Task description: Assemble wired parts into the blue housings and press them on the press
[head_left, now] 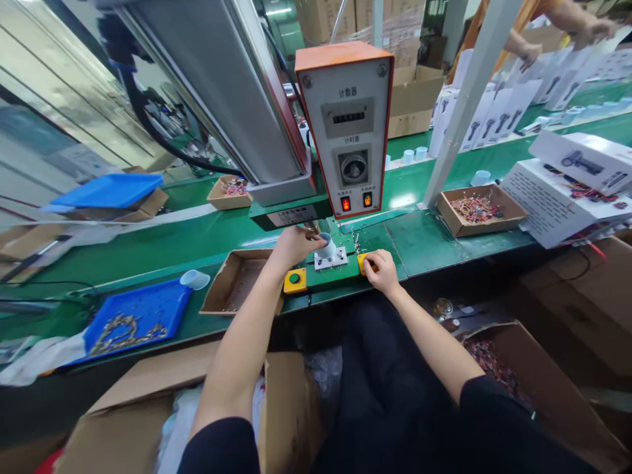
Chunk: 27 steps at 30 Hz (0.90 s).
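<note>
My left hand [296,245] reaches under the press machine [345,125] and its fingers close on a small white cylindrical part [326,246] standing on the metal fixture plate [332,261]. My right hand [379,268] rests over the right yellow push-button box [363,261], fingers curled on it. The left yellow box with a green button [295,280] lies uncovered just below my left wrist.
An open cardboard tray [236,282] lies left of the fixture, and a blue tray of small metal parts [134,324] further left. A box of wired parts [478,210] sits right. White product boxes [567,181] stack far right. Another person's hands [530,52] work beyond.
</note>
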{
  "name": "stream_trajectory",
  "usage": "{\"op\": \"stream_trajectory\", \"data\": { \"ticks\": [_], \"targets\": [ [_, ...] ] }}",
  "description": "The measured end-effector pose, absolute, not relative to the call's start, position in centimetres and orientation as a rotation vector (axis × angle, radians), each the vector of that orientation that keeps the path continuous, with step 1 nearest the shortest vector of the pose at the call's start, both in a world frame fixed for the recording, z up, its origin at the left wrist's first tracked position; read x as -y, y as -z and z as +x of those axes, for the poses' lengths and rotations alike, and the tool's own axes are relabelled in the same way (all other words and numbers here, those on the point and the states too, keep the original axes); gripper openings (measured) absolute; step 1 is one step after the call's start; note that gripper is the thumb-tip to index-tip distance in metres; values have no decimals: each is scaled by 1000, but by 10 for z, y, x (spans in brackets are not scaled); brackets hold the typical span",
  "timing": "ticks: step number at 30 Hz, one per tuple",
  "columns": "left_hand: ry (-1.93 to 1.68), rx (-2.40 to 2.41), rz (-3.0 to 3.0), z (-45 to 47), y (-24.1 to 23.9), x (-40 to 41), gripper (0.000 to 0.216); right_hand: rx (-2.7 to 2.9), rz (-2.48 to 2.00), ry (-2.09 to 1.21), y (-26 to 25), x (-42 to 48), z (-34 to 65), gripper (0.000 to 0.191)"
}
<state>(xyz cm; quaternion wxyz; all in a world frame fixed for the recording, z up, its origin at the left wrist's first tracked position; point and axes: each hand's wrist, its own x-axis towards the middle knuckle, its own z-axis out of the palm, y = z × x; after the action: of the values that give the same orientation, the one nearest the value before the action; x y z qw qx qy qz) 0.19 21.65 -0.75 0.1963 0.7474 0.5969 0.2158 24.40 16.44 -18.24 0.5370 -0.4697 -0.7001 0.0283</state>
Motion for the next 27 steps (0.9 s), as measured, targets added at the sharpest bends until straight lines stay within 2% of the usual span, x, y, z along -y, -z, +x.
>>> {"op": "stream_trajectory", "data": {
  "ticks": [5,9,13,15,17,19,23,25,27],
  "targets": [
    [-535,-1643,2162,8,4,-232,8,1663,-1098,-31,180,-165,244,19],
    [-554,-1641,2106,1,11,-230,12,1682,-1071,-18,178,-162,244,18],
    [-880,-1729,2017,-27,55,-195,38,1666,-1085,13,176,-162,244,19],
    [-1080,-1864,2042,-47,89,-173,41,1663,-1104,32,175,-166,244,19],
    [-1101,-2008,2162,-60,116,-153,38,1689,-1106,28,172,-169,245,19],
    [-972,-2103,2293,-57,128,-134,37,1725,-1086,-9,168,-165,245,24],
    [-639,-2049,2395,-38,115,-133,36,1679,-1145,-50,158,-158,241,48],
    [-709,-1941,2375,-60,115,-145,39,1690,-1101,-165,160,-167,236,57],
    [-935,-1806,2357,-98,128,-132,41,1552,-1122,-184,167,-176,232,48]
  ]
}}
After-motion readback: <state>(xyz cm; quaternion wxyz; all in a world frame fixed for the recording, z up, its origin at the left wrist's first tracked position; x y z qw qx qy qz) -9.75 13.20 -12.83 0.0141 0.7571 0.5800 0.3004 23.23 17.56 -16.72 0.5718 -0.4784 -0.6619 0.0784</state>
